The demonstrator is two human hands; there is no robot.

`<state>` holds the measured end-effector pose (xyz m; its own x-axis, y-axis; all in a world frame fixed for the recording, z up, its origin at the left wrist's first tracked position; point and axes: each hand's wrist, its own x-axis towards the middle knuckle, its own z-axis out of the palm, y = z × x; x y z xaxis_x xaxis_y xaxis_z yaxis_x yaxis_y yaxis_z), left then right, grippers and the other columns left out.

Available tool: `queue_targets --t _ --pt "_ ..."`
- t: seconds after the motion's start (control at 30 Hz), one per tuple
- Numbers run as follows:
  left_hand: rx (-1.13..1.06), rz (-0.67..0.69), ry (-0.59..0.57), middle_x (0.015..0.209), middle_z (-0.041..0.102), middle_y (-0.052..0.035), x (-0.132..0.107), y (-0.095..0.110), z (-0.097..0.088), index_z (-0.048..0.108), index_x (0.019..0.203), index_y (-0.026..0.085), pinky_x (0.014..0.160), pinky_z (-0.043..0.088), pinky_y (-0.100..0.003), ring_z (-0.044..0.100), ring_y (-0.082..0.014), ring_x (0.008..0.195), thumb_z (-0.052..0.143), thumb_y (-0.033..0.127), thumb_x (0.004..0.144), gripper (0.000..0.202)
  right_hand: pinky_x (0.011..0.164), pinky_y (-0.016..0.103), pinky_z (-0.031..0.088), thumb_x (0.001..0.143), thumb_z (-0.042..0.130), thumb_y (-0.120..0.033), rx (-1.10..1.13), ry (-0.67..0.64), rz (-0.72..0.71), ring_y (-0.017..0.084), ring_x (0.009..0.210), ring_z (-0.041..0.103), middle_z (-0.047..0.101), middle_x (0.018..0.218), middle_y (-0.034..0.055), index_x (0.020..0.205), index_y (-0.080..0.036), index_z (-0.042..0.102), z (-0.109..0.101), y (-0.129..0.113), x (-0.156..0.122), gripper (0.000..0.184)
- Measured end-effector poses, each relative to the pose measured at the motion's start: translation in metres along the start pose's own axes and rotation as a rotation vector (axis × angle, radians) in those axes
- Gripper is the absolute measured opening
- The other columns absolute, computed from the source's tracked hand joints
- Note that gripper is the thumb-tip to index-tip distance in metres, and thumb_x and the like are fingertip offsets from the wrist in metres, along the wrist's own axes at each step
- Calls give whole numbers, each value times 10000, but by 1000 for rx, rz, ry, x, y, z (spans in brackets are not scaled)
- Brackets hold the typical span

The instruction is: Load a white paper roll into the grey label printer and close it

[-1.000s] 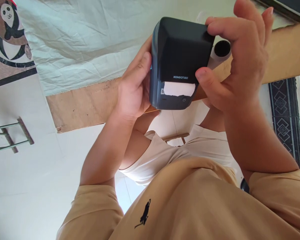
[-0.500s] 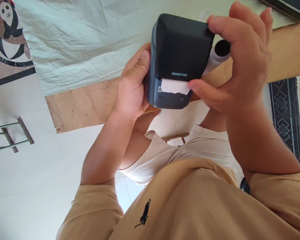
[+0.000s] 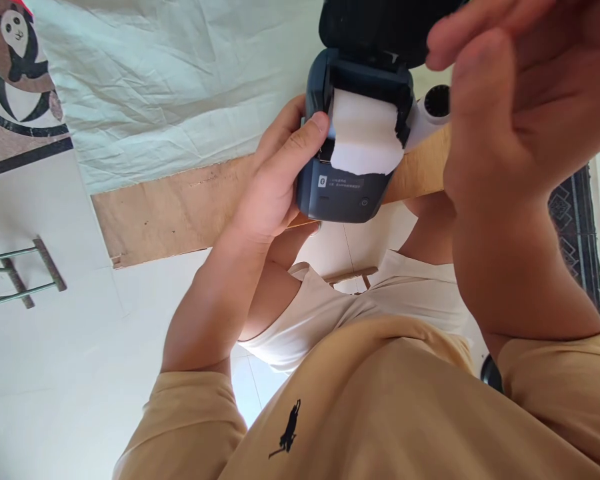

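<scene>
My left hand [image 3: 280,170] is closed round the left side of a dark label printer [image 3: 337,200], its thumb on the edge of the opened compartment. The printer's black lid [image 3: 375,30] is swung up and runs out of the top of the view. Inside lies a roll of white paper [image 3: 365,113], its torn end draped over the front. My right hand [image 3: 510,100] is at the lid's right edge with fingers stretched out, slightly blurred; whether it touches the lid is unclear. Behind the printer's right side is a white tube with a black end [image 3: 423,123].
A pale cloth [image 3: 180,87] covers the table, with its bare wooden edge [image 3: 165,220] showing at the front. A metal-legged rack or stool [image 3: 23,273] stands on the floor at left. A dark patterned mat [image 3: 575,220] lies at right.
The printer's lid has swung up from shut, exposing the paper roll. My right hand has moved up and right, off the printer's front; my left thumb has shifted onto the compartment edge.
</scene>
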<state>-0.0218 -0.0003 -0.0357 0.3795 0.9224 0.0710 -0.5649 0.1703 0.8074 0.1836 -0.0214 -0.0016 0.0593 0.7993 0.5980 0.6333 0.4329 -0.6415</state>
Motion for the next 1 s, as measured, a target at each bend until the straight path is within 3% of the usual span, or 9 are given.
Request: queue_targets --t 0.07,0.13,0.23,0.37,0.47,0.63,0.77,0.87,1.0 --pt "20 15 -3 883 679 -48 -1 1 4 803 966 201 772 545 -241 678 -170 865 678 297 1085 197 863 237 482 1121 555 -495 -111 -73 -141 29 884 626 699 1004 19 1050 -133 763 -4 -1 3 424" --pt "41 26 -5 922 698 -64 -2 2 8 783 965 221 796 535 -287 704 -226 923 673 309 1068 175 921 270 503 1097 544 -536 -336 -225 -126 32 818 562 655 889 2 1107 -207 805 -8 -9 10 420" --pt "60 14 20 960 708 -85 -3 3 12 743 937 214 797 521 -312 705 -259 943 682 335 1039 170 1160 460 552 1068 477 -562 -692 -495 106 203 1184 722 641 969 24 1302 -321 777 -9 -35 24 451" --pt "78 -22 76 904 652 -77 -3 4 13 688 889 187 753 502 -283 638 -200 829 667 312 1033 192 1149 633 585 1094 524 -564 -919 -788 269 347 1410 657 680 1301 24 1408 -352 715 -4 -67 36 424" --pt "41 -22 40 886 631 -65 -3 3 12 698 902 191 742 490 -270 646 -196 826 675 311 1052 194 1150 613 592 1090 571 -514 -897 -803 254 333 1400 673 669 1423 -64 1362 -360 701 -5 -65 35 338" --pt "52 -43 54 939 682 -71 -3 5 11 745 1000 195 754 518 -282 662 -206 847 662 299 1054 144 1205 543 537 1105 437 -484 -725 -638 77 248 1291 720 707 1245 -57 1509 -442 584 -9 -47 30 432" --pt "65 -58 74 901 685 -74 -3 7 11 680 964 172 716 515 -254 638 -182 795 630 268 1057 144 1216 547 547 1107 458 -416 -830 -737 217 286 1439 642 660 1331 -15 1347 -353 737 -5 -59 36 373" --pt "39 -48 45 884 652 -65 -3 8 11 688 923 174 693 497 -230 600 -153 768 667 271 1057 167 1208 617 572 1113 518 -436 -871 -808 236 336 1472 632 654 1359 5 1427 -372 688 -1 -68 40 362" --pt "-7 -59 73 793 578 -44 -3 10 15 705 858 153 654 452 -201 533 -113 713 620 189 1077 237 1064 727 608 1106 571 -565 -964 -894 225 426 1359 688 676 1216 71 1558 -397 556 2 -69 42 482"
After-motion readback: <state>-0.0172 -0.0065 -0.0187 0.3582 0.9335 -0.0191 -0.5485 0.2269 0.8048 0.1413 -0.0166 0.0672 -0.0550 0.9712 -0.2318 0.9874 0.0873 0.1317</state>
